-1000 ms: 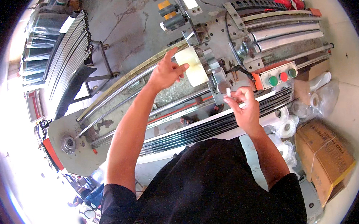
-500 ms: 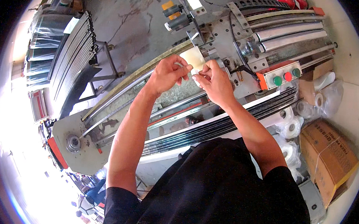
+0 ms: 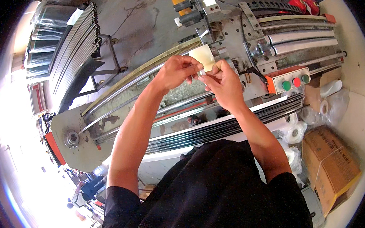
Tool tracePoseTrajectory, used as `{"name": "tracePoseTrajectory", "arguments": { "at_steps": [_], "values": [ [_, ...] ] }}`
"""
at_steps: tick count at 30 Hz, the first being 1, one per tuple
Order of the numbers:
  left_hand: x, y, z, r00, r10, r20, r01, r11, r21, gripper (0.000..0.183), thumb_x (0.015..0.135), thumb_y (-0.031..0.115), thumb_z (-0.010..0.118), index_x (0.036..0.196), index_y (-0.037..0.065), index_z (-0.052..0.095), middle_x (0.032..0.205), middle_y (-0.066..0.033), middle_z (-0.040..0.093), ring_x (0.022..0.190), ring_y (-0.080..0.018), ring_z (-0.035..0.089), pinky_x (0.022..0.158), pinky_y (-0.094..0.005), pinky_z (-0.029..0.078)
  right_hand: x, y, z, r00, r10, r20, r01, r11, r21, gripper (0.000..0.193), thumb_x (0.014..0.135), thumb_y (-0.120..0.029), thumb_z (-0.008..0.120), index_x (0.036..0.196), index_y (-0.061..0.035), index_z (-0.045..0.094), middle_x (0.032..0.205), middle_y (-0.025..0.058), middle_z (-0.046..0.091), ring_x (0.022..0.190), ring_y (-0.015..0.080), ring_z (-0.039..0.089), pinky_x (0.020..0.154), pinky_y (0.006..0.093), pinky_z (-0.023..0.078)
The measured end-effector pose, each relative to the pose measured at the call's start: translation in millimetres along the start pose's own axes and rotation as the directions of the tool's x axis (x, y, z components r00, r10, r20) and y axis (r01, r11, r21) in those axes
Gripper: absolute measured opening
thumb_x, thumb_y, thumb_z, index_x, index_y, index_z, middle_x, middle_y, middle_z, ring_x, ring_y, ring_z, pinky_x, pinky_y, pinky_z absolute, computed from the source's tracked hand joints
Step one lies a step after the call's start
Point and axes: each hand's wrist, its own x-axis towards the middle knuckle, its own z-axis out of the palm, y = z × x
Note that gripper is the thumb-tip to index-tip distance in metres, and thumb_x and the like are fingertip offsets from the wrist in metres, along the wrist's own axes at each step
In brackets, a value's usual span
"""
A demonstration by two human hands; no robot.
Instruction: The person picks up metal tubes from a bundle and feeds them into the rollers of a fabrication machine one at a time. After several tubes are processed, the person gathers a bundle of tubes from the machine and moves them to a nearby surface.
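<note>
Over the machine bed, my left hand (image 3: 177,73) and my right hand (image 3: 225,84) meet almost fingertip to fingertip. Both are closed in a pinch on a small white piece (image 3: 202,72); its kind is too small to make out. Just beyond the fingertips is a flat cream-coloured piece (image 3: 202,55), its near edge partly covered by my fingers. Whether the white piece is joined to it, I cannot tell. Below my hands stretches the long metal machine (image 3: 179,92) with its steel rods.
A control box (image 3: 289,83) with green and red buttons sits right of my hands. Black strips (image 3: 226,126) lie along the machine's near side. At right are plastic-wrapped rolls (image 3: 293,133) and a cardboard box (image 3: 331,163). A rack of long grey strips (image 3: 73,54) stands at left.
My fingertips have drawn closer together around the small white piece, and it now shows between them. The whole view has shifted slightly.
</note>
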Motion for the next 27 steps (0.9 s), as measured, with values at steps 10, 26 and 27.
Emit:
{"name": "tracePoseTrajectory", "arguments": {
  "at_steps": [10, 26, 27],
  "values": [
    [-4.7, -10.5, -4.6, 0.998, 0.028, 0.054, -0.025, 0.998, -0.061, 0.022, 0.104, 0.020, 0.069, 0.100, 0.000, 0.075, 0.086, -0.0055, 0.074, 0.073, -0.0119, 0.064, 0.069, -0.0282, 0.053, 15.3, -36.6, -3.8, 0.988, -0.089, 0.127, 0.072, 0.988, 0.138, 0.023, 0.109, -0.026, 0.065, 0.108, -0.0072, 0.052, 0.095, 0.0080, 0.073, 0.068, 0.0089, 0.065, 0.055, 0.0238, 0.045],
    [-11.8, -12.7, -1.5, 0.996, 0.066, -0.052, -0.068, 0.997, -0.039, 0.020, 0.108, 0.016, 0.065, 0.107, 0.002, 0.052, 0.090, -0.0136, 0.075, 0.075, -0.0184, 0.068, 0.069, -0.0335, 0.056, 11.1, -59.5, -35.4, 0.924, 0.220, 0.313, -0.260, 0.961, 0.090, 0.021, 0.112, -0.031, 0.058, 0.111, -0.0098, 0.061, 0.113, 0.0133, 0.079, 0.052, 0.0036, 0.049, 0.046, 0.0206, 0.037],
    [-11.0, -13.3, -1.2, 0.997, 0.062, -0.056, -0.064, 0.997, -0.034, 0.020, 0.108, 0.016, 0.065, 0.108, 0.003, 0.051, 0.090, -0.0137, 0.075, 0.076, -0.0186, 0.068, 0.069, -0.0335, 0.056, 21.4, -60.8, -33.5, 0.931, 0.198, 0.306, -0.247, 0.961, 0.128, 0.021, 0.113, -0.032, 0.057, 0.110, -0.0113, 0.061, 0.116, 0.0133, 0.079, 0.054, 0.0039, 0.050, 0.047, 0.0217, 0.036]
  ]
}}
